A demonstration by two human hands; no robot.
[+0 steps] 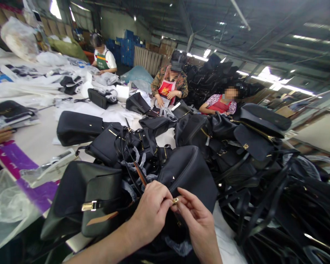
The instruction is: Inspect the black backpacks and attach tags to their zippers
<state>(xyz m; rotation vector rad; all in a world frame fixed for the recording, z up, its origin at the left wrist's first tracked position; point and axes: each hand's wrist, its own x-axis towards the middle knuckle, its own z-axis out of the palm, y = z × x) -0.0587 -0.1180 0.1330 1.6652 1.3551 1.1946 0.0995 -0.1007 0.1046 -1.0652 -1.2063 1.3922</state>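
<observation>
Both my hands meet over a black bag (189, 172) in front of me. A small gold metal fitting (176, 200) is pinched between the fingertips of my left hand (154, 205) and my right hand (196, 218). My left hand's fingers are curled closed, and the right thumb and fingers close on the fitting from the other side. Just left of my hands lies another black bag (101, 198) with a gold buckle (89, 206) and a brown strip (102, 218). What the fitting is attached to is hidden by my fingers.
Black bags and straps (261, 205) are heaped on the right. More black bags (79, 126) lie across the white table (48, 121). A purple plastic bag (30, 172) and another person's hand (0, 136) are at the left. Several people (169, 86) work on the far side.
</observation>
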